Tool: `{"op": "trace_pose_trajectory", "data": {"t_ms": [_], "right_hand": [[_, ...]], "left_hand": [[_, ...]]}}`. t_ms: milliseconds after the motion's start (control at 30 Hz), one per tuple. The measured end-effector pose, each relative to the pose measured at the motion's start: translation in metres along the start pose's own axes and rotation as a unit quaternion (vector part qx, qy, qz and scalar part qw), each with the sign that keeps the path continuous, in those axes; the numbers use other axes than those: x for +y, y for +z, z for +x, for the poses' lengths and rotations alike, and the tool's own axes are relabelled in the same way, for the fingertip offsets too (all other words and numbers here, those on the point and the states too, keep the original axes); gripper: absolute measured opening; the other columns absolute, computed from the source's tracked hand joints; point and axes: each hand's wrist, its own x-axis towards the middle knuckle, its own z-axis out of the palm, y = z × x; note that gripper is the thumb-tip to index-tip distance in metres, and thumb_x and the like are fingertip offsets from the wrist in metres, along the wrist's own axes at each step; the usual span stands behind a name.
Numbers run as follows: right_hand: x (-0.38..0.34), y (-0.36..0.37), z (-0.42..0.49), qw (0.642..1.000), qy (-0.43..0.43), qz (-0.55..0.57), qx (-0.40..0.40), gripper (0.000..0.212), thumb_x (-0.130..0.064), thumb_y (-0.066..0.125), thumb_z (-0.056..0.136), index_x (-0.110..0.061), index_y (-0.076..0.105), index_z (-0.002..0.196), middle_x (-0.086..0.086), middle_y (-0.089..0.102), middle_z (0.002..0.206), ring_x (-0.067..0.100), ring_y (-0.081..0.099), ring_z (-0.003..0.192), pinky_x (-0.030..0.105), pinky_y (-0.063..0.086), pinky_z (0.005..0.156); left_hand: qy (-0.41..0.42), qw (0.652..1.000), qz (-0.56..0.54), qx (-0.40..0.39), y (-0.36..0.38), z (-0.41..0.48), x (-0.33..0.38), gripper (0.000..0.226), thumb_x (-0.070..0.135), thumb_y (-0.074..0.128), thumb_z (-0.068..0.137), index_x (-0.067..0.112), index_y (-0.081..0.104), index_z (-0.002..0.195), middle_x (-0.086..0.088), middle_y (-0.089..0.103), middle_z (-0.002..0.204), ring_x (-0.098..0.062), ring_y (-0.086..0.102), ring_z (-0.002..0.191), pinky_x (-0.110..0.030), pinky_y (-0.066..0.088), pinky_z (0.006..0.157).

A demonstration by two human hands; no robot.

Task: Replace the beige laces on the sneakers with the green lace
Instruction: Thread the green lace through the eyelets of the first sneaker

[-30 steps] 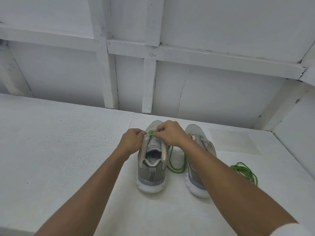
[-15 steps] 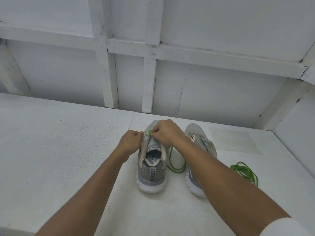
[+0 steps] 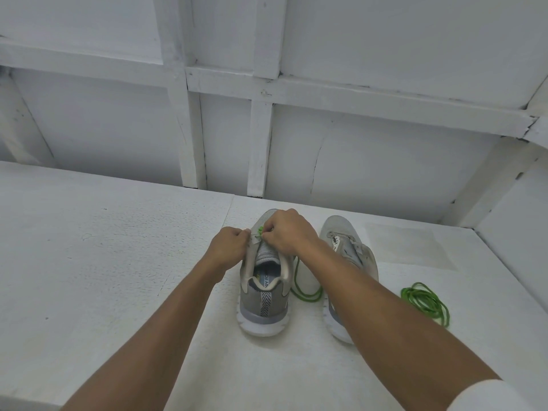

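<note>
Two grey sneakers stand side by side on the white table, heels toward me. Over the left sneaker both my hands work at the eyelets. My left hand pinches the left eyelet flap. My right hand pinches the green lace at the eyelets, where a short green bit shows between my fingers. The lace's slack loops down on the table between the shoes. The right sneaker has no green lace in it and is partly hidden by my right forearm. A second green lace lies coiled to the right.
The white table stretches wide to the left of the shoes. A white panelled wall with wooden battens rises just behind the sneakers. A slanted white side wall closes in on the right.
My hands have shifted slightly forward along the left sneaker's eyelets, still working the green lace. The shoes and the coiled lace stayed in place.
</note>
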Motion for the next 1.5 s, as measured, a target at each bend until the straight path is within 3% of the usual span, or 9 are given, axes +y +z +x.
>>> {"op": "trace_pose_trajectory", "data": {"t_ms": [167,600,867,1000,1133,1233,1333,1433,1500], "right_hand": [[-0.003,0.001,-0.003,1.000,-0.004,-0.015,0.007,0.020,-0.019,0.059,0.084,-0.021,0.077,0.092,0.005,0.066,0.100,0.026,0.060,0.085,0.029,0.044,0.066],[-0.012,0.004,-0.011,0.999,-0.004,-0.043,0.021,0.018,-0.017,0.058,0.084,-0.021,0.064,0.068,0.000,0.051,0.070,0.025,0.049,0.072,0.028,0.033,0.060],[-0.009,0.001,-0.013,0.997,-0.012,-0.059,0.039,0.018,-0.026,0.054,0.092,-0.023,0.067,0.080,0.000,0.053,0.081,0.026,0.055,0.094,0.031,0.033,0.074],[0.002,0.005,-0.027,0.992,0.016,-0.049,0.112,0.034,-0.030,0.056,0.089,-0.017,0.057,0.121,0.006,0.051,0.119,0.028,0.044,0.112,0.037,0.039,0.089],[0.012,0.010,-0.060,0.967,0.127,0.174,0.137,0.037,-0.040,0.058,0.090,-0.010,0.047,0.109,0.005,0.054,0.107,0.025,0.054,0.095,0.034,0.044,0.072],[0.017,0.020,-0.078,0.952,0.161,0.244,0.095,0.036,-0.049,0.053,0.094,-0.013,0.052,0.095,-0.001,0.059,0.090,0.013,0.053,0.075,0.027,0.036,0.057],[0.018,0.030,-0.082,0.951,0.152,0.245,0.116,0.033,-0.048,0.048,0.097,-0.016,0.052,0.089,0.000,0.060,0.088,0.014,0.052,0.074,0.029,0.034,0.060],[0.018,0.036,-0.079,0.950,0.150,0.240,0.133,0.033,-0.047,0.046,0.098,-0.016,0.050,0.087,0.001,0.060,0.088,0.018,0.054,0.077,0.029,0.035,0.063],[0.019,0.038,-0.079,0.947,0.153,0.242,0.143,0.033,-0.047,0.046,0.098,-0.016,0.049,0.085,0.002,0.060,0.087,0.020,0.054,0.077,0.030,0.035,0.063]], "left_hand": [[0.001,1.000,-0.014,-0.007,0.002,-0.004,0.003,0.031,0.033,0.043,0.096,0.012,0.057,0.076,-0.009,0.052,0.075,-0.019,0.049,0.071,-0.034,0.040,0.069],[-0.045,0.996,-0.077,-0.017,0.000,-0.012,0.010,0.047,0.051,0.047,0.075,0.006,0.063,0.077,-0.014,0.061,0.078,-0.025,0.059,0.077,-0.036,0.049,0.078],[-0.066,0.981,-0.177,-0.033,0.000,-0.011,0.020,0.014,0.013,0.061,0.092,0.001,0.067,0.095,-0.017,0.067,0.093,-0.026,0.061,0.080,-0.038,0.050,0.074],[-0.076,0.970,-0.233,0.001,-0.011,-0.002,0.019,0.010,0.015,0.053,0.098,0.008,0.059,0.092,-0.012,0.060,0.098,-0.023,0.061,0.083,-0.031,0.049,0.070],[-0.097,0.834,-0.537,0.081,-0.061,0.023,0.036,0.017,0.007,0.034,0.104,0.003,0.048,0.095,-0.012,0.059,0.093,-0.026,0.065,0.082,-0.038,0.053,0.080],[-0.045,0.729,-0.674,0.112,-0.113,0.042,0.054,0.029,0.004,0.035,0.101,0.009,0.048,0.076,-0.002,0.054,0.067,-0.011,0.058,0.052,-0.022,0.050,0.051],[-0.006,0.832,-0.538,0.135,-0.120,0.040,0.069,0.024,0.004,0.041,0.097,0.016,0.050,0.079,0.003,0.044,0.066,-0.003,0.040,0.039,-0.016,0.029,0.036],[0.029,0.988,-0.151,-0.003,-0.080,0.014,0.065,0.018,0.005,0.048,0.097,0.020,0.059,0.094,-0.002,0.055,0.068,-0.006,0.037,0.038,-0.015,0.026,0.034],[0.057,0.982,0.132,-0.126,-0.049,-0.005,0.053,0.014,0.015,0.052,0.098,0.023,0.062,0.093,0.000,0.065,0.071,-0.011,0.045,0.048,-0.015,0.032,0.039]]}}
